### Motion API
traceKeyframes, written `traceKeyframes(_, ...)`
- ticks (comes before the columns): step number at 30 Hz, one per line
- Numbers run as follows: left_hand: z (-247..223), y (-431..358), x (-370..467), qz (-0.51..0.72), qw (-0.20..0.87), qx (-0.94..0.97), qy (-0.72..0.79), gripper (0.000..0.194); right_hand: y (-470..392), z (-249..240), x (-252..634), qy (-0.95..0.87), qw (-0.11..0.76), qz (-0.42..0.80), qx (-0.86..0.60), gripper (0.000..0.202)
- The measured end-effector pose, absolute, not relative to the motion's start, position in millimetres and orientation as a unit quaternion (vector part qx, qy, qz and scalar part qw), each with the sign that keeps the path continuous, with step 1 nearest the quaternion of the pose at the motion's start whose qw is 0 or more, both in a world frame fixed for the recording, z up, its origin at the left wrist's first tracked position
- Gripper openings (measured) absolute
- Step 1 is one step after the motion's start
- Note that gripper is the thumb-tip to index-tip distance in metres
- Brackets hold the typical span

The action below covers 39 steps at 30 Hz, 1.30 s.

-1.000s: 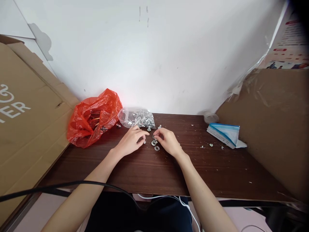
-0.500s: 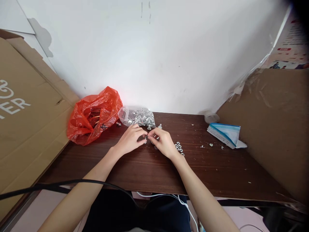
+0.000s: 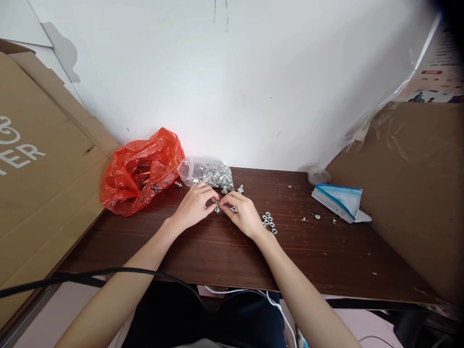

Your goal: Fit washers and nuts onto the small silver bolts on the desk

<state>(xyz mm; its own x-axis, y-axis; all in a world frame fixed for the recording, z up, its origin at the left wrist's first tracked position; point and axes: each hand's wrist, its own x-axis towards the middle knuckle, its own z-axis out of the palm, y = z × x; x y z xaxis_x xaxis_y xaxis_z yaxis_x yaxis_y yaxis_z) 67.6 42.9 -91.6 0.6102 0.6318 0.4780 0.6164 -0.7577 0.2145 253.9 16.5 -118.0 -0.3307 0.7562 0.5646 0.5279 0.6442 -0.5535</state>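
Observation:
My left hand (image 3: 195, 207) and my right hand (image 3: 243, 212) meet fingertip to fingertip low over the tabletop. Both are closed in a pinch at a small metal bolt (image 3: 217, 209), which stands upright between them; what sits at its top is partly hidden by the fingers. A loose metal nut (image 3: 234, 209) shows under the right fingers. Several hex nuts (image 3: 268, 220) lie grouped just right of the right hand. Two more small bolts, one nearer the bag (image 3: 224, 190) and another to its right (image 3: 240, 189), stand beyond the hands.
A clear plastic bag (image 3: 213, 174) of metal fasteners lies against the wall, beside an open red plastic bag (image 3: 159, 154). Cardboard (image 3: 47, 145) flanks the brown table (image 3: 224, 261). A blue-white packet (image 3: 337, 200) lies right. A black cable (image 3: 145, 271) crosses my left forearm.
My fingertips have moved slightly left and now meet over the upright bolt. The nut under my right hand shows more plainly.

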Motion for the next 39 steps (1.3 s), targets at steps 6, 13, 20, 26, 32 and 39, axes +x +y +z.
traceKeyframes(6,-92,44,66,0.253,0.038,0.902,0.349,0.006,15,-117,254,-0.812,0.392,0.13,-0.411,0.012)
traceKeyframes(13,-92,43,67,0.234,0.039,0.904,0.355,0.004,16,-118,254,-0.814,0.388,0.142,-0.408,0.013)
traceKeyframes(20,-92,44,66,0.221,0.049,0.906,0.357,0.01,18,-118,256,-0.812,0.382,0.15,-0.415,0.014)
traceKeyframes(26,-91,44,66,0.215,0.046,0.907,0.36,0.014,18,-118,256,-0.811,0.373,0.151,-0.426,0.012)
traceKeyframes(32,-90,42,67,0.232,0.06,0.896,0.374,0.031,18,-115,258,-0.793,0.382,0.14,-0.454,0.015)
traceKeyframes(39,-90,40,67,0.224,0.082,0.898,0.37,0.031,28,-111,294,-0.688,0.443,0.129,-0.56,0.026)
